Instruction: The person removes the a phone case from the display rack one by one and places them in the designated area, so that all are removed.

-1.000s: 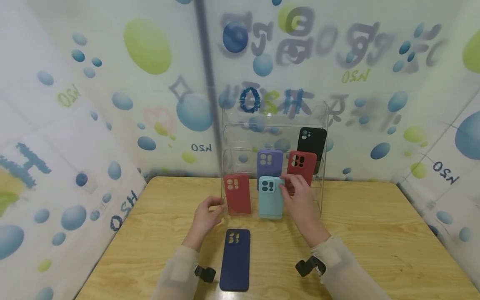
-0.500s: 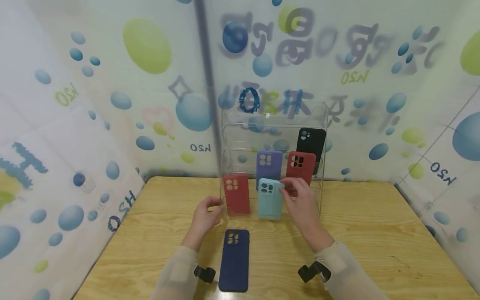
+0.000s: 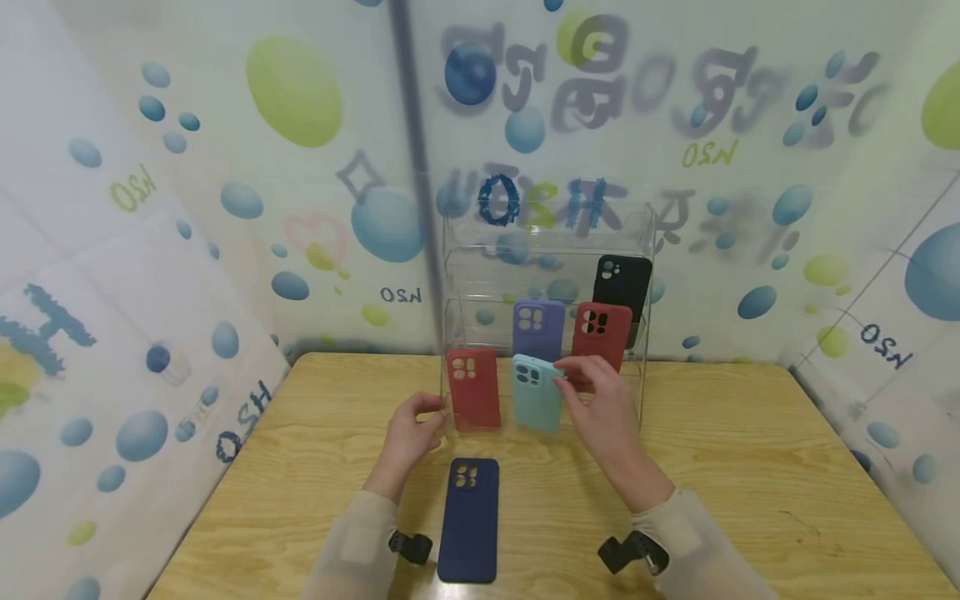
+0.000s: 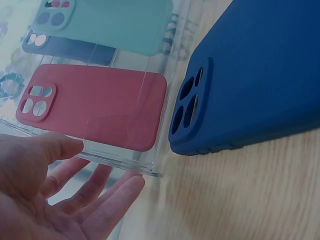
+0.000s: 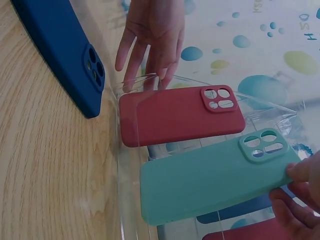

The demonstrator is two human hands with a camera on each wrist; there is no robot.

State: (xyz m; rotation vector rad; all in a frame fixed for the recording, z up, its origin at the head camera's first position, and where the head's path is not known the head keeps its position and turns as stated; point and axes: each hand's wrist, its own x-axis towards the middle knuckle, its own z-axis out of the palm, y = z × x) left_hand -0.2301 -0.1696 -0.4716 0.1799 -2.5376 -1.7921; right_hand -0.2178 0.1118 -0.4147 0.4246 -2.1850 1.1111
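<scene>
My right hand pinches the upper right corner of a light teal phone case. The case leans in front of the clear tiered display stand, its camera cutouts at the top. With the thumb at the front, my left hand holds the stand's left side edge, fingers on the outer side. Beside it a red phone case stands in the lowest tier. Behind the teal case is a purple phone case; another red case and a black phone case stand at the right.
A dark blue phone case lies on the wooden table in front of the stand, between my forearms. A patterned wall covering rises close behind the stand.
The teal case has dipped slightly, then tilted and shifted a little left, its lower edge rising, with my right hand still pinching it. My left hand has stayed at the stand's edge.
</scene>
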